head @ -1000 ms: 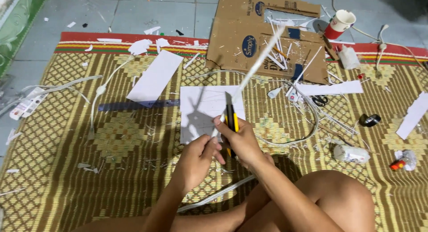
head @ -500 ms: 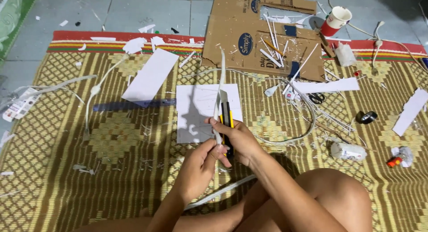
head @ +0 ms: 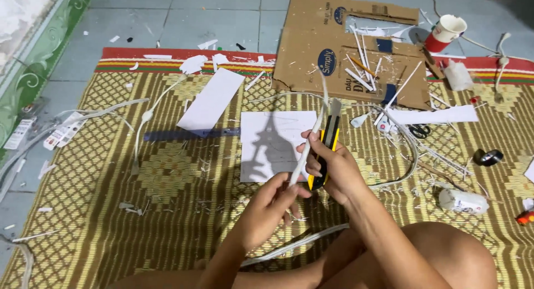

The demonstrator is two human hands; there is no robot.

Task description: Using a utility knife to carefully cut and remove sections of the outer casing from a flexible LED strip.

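Woven yellow-brown floor mat beneath; white paper sheet just beyond. Left hand pinching thin white plastic strip at its lower end — long axis upward, away. Right hand (nearer the strip's middle) clenched round yellow-black utility knife, alongside.

The knife has a yellow and black body with a grey blade. The strip beside it is white. The mat is woven in yellow and brown diamonds, with a red border striped green at 12 o'clock. The paper sheet is white, the cardboard plain brown with blue ovals. The cup at 1 o'clock is red and white. The floor tiles are pale grey.
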